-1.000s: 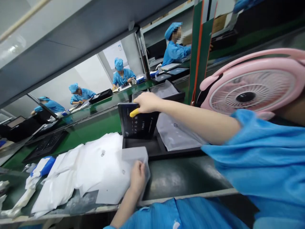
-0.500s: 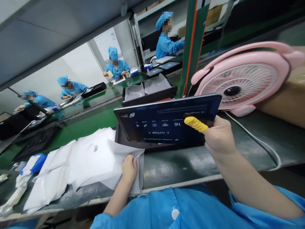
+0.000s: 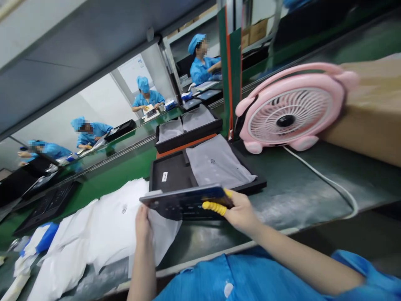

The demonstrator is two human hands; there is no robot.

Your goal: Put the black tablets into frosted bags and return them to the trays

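My right hand (image 3: 242, 213), with yellow finger covers on it, grips the right end of a dark tablet (image 3: 184, 202). The tablet is tilted on edge, its printed front turned toward me. At the tablet's left end my left hand (image 3: 143, 221) is closed on a thin translucent white bag (image 3: 164, 236), which hangs below the tablet's left corner. Whether the tablet's corner is inside the bag, I cannot tell. Behind the tablet lies an open black box tray (image 3: 172, 169) with a bagged flat item (image 3: 219, 161) in its right part.
A stack of white bags (image 3: 109, 225) lies left of my hands. A second black tray (image 3: 188, 129) stands farther back. On the right are a pink fan (image 3: 288, 113), its white cable (image 3: 332, 182) and a cardboard box (image 3: 369, 117). Several co-workers in blue sit across the line.
The right hand has brought the tablet down and left, uncovering the tray behind it. My left hand has risen from the bag stack to the tablet's left end, lifting a bag.
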